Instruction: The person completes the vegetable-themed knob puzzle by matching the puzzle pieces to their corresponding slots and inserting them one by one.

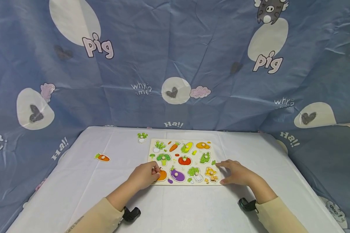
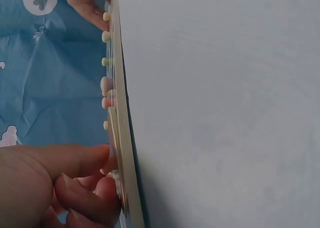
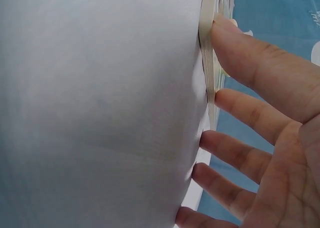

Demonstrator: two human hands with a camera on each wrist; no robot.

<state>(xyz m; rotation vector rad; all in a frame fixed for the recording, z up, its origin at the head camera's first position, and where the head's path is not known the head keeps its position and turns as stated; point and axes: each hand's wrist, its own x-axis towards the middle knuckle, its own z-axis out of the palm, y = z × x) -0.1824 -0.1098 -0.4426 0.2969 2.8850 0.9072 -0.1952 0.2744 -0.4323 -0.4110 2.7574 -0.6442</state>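
In the head view a wooden vegetable puzzle board lies on the table. My left hand is over its near left corner and pinches the pumpkin piece, partly covered by the fingers. The left wrist view shows that piece lying at a slight tilt against the board, fingertips around its knob. At the right edge, my right hand spreads its fairly straight fingers; its thumb and index finger touch the board's edge. Knobbed pieces such as the tomato and eggplant sit in the board.
Left of the board, a loose carrot piece lies on the white tablecloth. A loose turnip piece is just beyond the board's far left corner. Blue printed fabric hangs behind the table and along its sides.
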